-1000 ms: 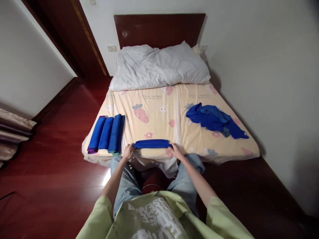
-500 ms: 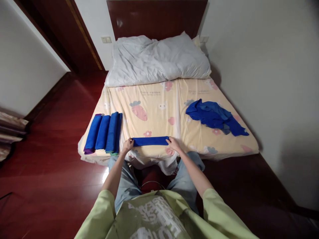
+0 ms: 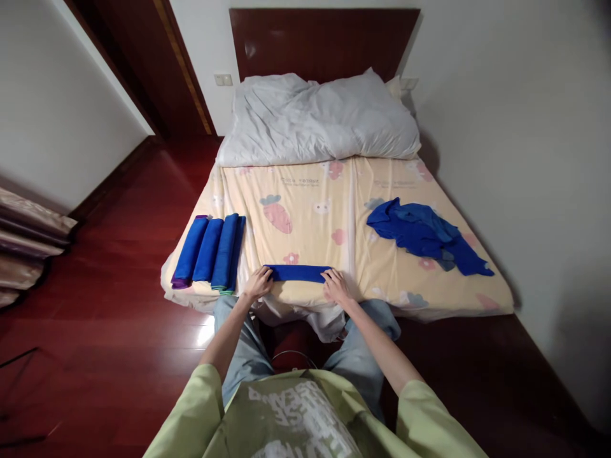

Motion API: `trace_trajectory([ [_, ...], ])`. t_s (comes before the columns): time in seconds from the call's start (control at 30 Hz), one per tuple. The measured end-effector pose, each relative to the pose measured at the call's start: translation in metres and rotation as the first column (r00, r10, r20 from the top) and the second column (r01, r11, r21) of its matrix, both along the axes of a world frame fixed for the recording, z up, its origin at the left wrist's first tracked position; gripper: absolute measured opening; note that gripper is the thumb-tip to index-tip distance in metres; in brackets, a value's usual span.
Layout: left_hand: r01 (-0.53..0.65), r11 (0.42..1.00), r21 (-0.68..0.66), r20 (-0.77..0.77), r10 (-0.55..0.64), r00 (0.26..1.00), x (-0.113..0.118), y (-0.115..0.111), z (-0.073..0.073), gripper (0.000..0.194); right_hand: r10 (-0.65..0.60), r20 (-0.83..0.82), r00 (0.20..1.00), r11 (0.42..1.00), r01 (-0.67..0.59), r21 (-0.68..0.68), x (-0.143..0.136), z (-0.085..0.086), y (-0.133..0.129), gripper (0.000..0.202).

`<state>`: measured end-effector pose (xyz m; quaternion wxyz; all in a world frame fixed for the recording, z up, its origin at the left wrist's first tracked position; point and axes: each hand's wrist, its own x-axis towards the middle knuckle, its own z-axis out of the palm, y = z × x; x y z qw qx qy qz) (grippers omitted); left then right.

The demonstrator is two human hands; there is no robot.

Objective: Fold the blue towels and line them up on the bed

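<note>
A blue cloth folded into a narrow strip [image 3: 298, 273] lies across the front part of the bed. At its left end my left hand [image 3: 259, 283] has its fingers closed on the cloth. My right hand [image 3: 336, 285] grips the other end, its fingers bent over the edge. To the left, several rolled or folded blue cloths [image 3: 207, 249] lie side by side, with purple and green edges showing. On the right a crumpled heap of blue cloth [image 3: 424, 230] rests on the sheet.
The bed has a yellow patterned sheet [image 3: 305, 219] and a bunched white quilt [image 3: 319, 121] near the dark headboard [image 3: 324, 41]. A striped curtain [image 3: 28, 242] hangs at the far left. A white wall [image 3: 525, 159] borders the bed's right side.
The view has shifted, so the bed appears slightly farther right. Both hands have moved from pinching the ends of the strip to lying more over them.
</note>
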<state>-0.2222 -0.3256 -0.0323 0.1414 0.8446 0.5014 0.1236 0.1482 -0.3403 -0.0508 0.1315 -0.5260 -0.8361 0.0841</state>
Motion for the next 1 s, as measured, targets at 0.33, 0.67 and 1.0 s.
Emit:
trace_trajectory([
  [0.33, -0.019, 1.000, -0.013, -0.110, 0.018, 0.994, 0.010, 0.003, 0.000, 0.041, 0.030, 0.111, 0.993, 0.999, -0.027, -0.023, -0.003, 0.001, 0.009, 0.038],
  [0.67, 0.047, 0.999, 0.004, -0.113, -0.046, 0.992, 0.001, -0.004, 0.016, 0.033, 0.069, 0.221, 0.973, 0.996, -0.080, 0.044, -0.004, 0.004, 0.020, 0.050],
  [1.0, 0.097, 0.993, 0.068, -0.003, -0.097, 0.995, -0.036, -0.086, 0.013, 0.043, 0.218, 0.244, 0.945, 0.969, -0.239, 0.057, -0.050, 0.055, 0.079, 0.047],
])
